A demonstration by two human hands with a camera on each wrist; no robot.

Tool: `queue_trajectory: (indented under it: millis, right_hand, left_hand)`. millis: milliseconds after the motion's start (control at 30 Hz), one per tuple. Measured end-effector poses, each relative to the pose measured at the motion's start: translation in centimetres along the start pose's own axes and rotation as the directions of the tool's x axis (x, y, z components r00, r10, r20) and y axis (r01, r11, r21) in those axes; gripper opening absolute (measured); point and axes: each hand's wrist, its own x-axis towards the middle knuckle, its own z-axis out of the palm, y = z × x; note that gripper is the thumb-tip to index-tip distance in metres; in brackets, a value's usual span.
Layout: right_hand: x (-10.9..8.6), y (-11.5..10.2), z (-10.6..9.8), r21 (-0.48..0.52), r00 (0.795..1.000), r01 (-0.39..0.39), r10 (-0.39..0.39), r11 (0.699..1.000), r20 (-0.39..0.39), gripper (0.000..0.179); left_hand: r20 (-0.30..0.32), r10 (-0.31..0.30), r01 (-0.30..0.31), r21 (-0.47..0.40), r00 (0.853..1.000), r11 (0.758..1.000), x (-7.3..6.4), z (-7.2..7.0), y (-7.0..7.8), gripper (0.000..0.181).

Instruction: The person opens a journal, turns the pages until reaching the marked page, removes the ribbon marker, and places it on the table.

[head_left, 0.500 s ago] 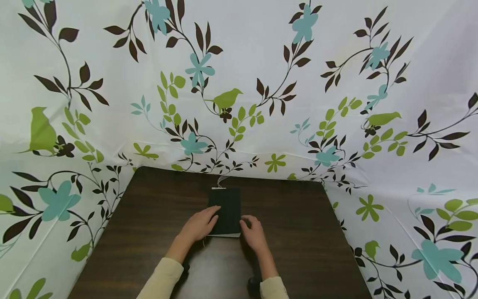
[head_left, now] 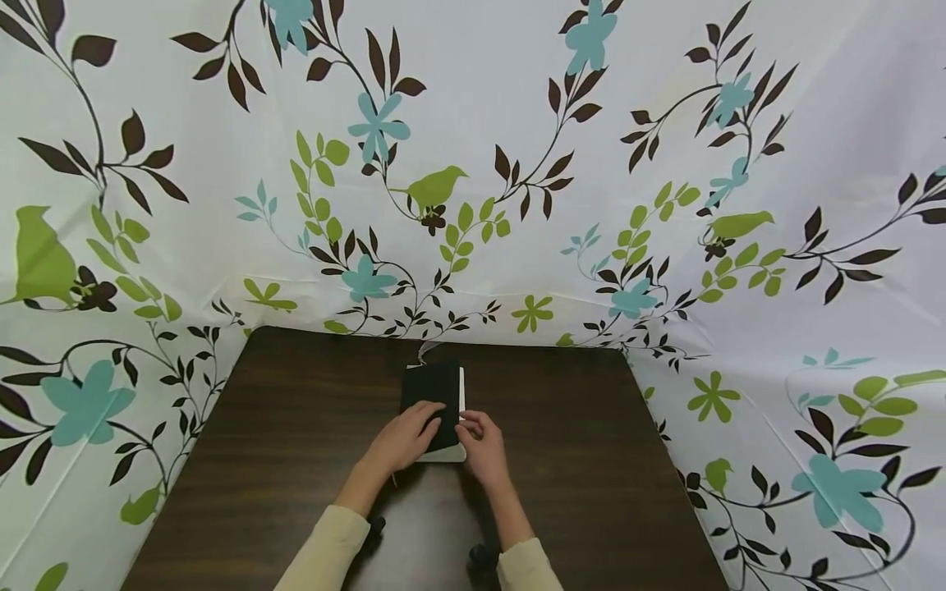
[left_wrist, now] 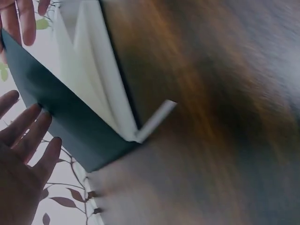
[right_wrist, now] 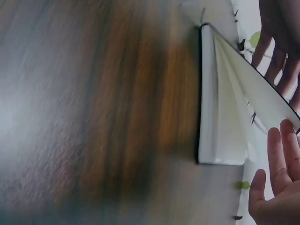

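Observation:
A dark notebook (head_left: pixel 429 386) lies on the table with its front cover raised at the right side. Between the covers its pale pages (left_wrist: pixel 82 65) fan apart. The left hand (head_left: pixel 402 435) lies over the cover, its fingers (left_wrist: pixel 28 129) fairly straight against the outer face. At the cover's free right edge, the right hand (head_left: pixel 484 447) pinches it, with two fingertips (right_wrist: pixel 286 126) showing on the inner side. A narrow white strip (left_wrist: pixel 157 121) sticks out from the bottom end of the notebook.
The dark wood-grain table (head_left: pixel 576 460) extends around the notebook. Behind it and at both sides hangs a white cloth (head_left: pixel 488 98) printed with leaves, flowers and birds. A thin pale ribbon (head_left: pixel 424 353) trails from the notebook's top end toward the cloth.
The notebook's cover has been raised at its right edge, and pages now show there. The right hand has moved in from beside the notebook to the cover's edge. The head view has shifted slightly.

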Motion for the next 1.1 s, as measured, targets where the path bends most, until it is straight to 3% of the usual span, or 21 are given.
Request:
queue_trajectory:
  millis: [200, 400, 633, 733, 833, 900, 1000, 1100]
  right_hand:
    - [0.1, -1.7, 1.0, 0.016, 0.999, 0.037, -0.037, 0.999, 0.027, 0.033]
    - [0.2, -2.9, 2.3, 0.03, 0.994, 0.062, -0.065, 0.998, 0.086, 0.029]
    - [-0.1, -2.6, 2.7, 0.014, 0.988, 0.037, -0.039, 0.999, 0.149, 0.028]
    - [-0.4, -2.0, 2.8, -0.124, 0.994, 0.066, -0.054, 0.99, 0.099, 0.026]
    - [-0.6, -1.4, 2.7, -0.311, 0.996, 0.072, -0.085, 0.948, -0.028, 0.03]
    - [-0.6, -1.1, 2.7, -0.37, 0.99, 0.04, -0.087, 0.928, -0.112, 0.041]
    - [-0.4, -0.6, 2.4, -0.301, 0.981, -0.034, -0.026, 0.953, -0.193, 0.056]
    - [0.0, -0.3, 2.0, -0.151, 0.98, -0.096, 0.067, 0.984, -0.187, 0.049]
  left_hand:
    - [-0.015, -0.085, 0.082, -0.127, 0.996, 0.988, 0.8, -0.9, 1.2, 0.056]
    - [0.05, -0.208, 0.212, -0.348, 0.977, 0.913, 0.8, -1.7, 2.0, 0.085]
    - [0.066, -0.223, 0.231, -0.386, 0.972, 0.893, 0.3, -2.1, 1.5, 0.071]
    - [0.083, -0.244, 0.257, -0.407, 0.966, 0.877, -0.1, -2.3, 0.9, 0.066]
    - [0.084, -0.251, 0.262, -0.419, 0.964, 0.869, -0.4, -2.6, 0.4, 0.065]
    - [0.079, -0.256, 0.265, -0.422, 0.963, 0.867, -0.7, -2.8, 0.1, 0.065]
    - [0.05, -0.264, 0.258, -0.445, 0.963, 0.858, -1.0, -3.0, -0.3, 0.063]
    - [0.004, -0.26, 0.231, -0.47, 0.966, 0.852, -1.2, -3.2, -0.6, 0.061]
